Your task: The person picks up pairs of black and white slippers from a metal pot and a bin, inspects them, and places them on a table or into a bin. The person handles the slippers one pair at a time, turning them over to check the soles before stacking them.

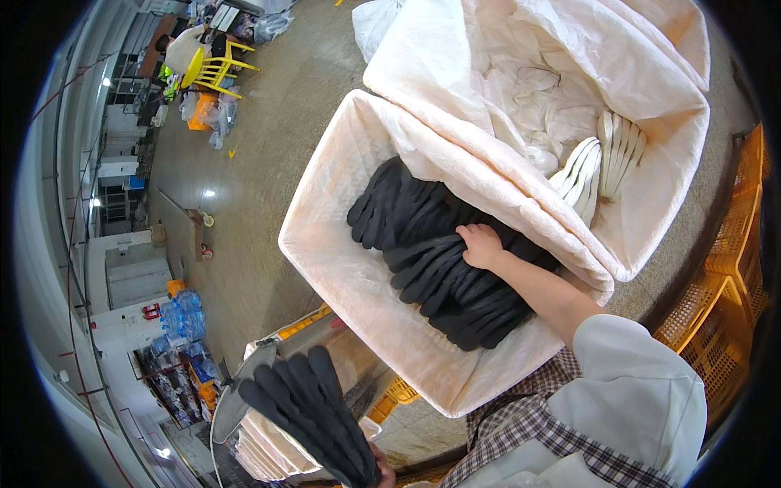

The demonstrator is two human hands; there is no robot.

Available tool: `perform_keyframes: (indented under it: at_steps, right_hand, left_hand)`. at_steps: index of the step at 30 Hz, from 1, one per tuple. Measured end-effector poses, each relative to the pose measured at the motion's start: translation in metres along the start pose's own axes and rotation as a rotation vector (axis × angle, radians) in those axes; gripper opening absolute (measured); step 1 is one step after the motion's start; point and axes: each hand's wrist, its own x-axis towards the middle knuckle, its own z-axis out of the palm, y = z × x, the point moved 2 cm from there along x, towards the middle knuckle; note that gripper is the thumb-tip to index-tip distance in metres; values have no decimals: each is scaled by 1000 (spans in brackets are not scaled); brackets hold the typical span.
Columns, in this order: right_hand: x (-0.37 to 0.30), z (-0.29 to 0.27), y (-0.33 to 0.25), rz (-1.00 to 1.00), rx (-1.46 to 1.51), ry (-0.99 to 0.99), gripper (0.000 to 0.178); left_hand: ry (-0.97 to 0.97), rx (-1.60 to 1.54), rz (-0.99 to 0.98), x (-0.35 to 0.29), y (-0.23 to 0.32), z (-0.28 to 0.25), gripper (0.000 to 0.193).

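Observation:
My left hand (382,468), mostly cut off by the lower edge, is closed round the end of a bunch of black shoe soles (305,407), fanned out side by side. Reaching into a white-lined bin (325,244), my right hand (480,246) has its fingers curled over the ends of several more black shoe soles (439,272). These lie in packed rows, on edge, inside the bin. How tightly the right fingers grip is partly hidden by the hand itself.
A second lined bin (659,195) adjoins at the right, with white soles (579,175) in it. Orange plastic crates (704,317) stand at far right. Beside the held soles is a grey machine part (244,382). A yellow chair (215,71) and blue water bottles (183,317) are farther off.

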Motion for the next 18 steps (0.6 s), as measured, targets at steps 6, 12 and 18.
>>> perform_keyframes:
  at_steps: [6, 12, 18]
  right_hand:
    - [-9, -4, 1, -16, -5, -8, 51]
    - [-13, 0, 3, -28, -39, -22, 54]
    - [-17, 7, -20, 63, -360, -143, 46]
  left_hand:
    - [-267, 154, 258, 120, 4, 120, 58]
    - [-128, 1632, 1256, 282, 0, 242, 64]
    - [-801, 1929, 1493, 342, -90, 317, 57]
